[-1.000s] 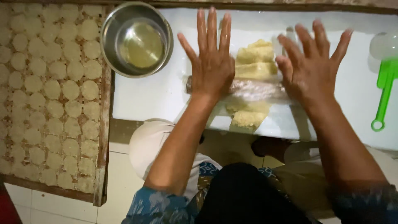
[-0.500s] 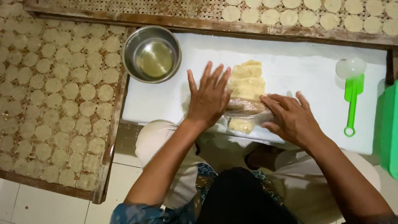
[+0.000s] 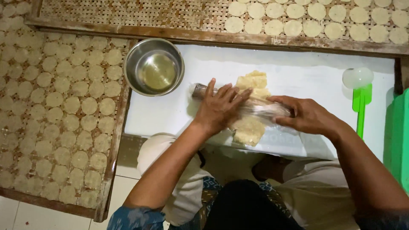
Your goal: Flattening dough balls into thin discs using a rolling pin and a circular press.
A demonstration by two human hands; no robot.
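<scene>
A pale yellow sheet of dough (image 3: 252,83) lies on a white board (image 3: 170,115). Across it rests a plastic-wrapped rolling pin (image 3: 260,107), tilted slightly, its left end near the steel bowl. My left hand (image 3: 219,108) lies on the pin's left half with fingers curled over it. My right hand (image 3: 304,114) grips the pin's right end. The middle of the dough is hidden under the pin and my hands; its near lobe (image 3: 247,133) shows by the board's front edge.
A steel bowl (image 3: 154,66) with yellowish liquid sits at the board's left corner. A green-handled round cutter (image 3: 360,89) lies at the right, beside a green box (image 3: 398,136). Woven trays (image 3: 55,115) at left and behind (image 3: 315,21) carry several round dough discs.
My hands went from flat and spread on the pin to curled around it. The pin has rolled toward me and tilted, and the view has pulled back.
</scene>
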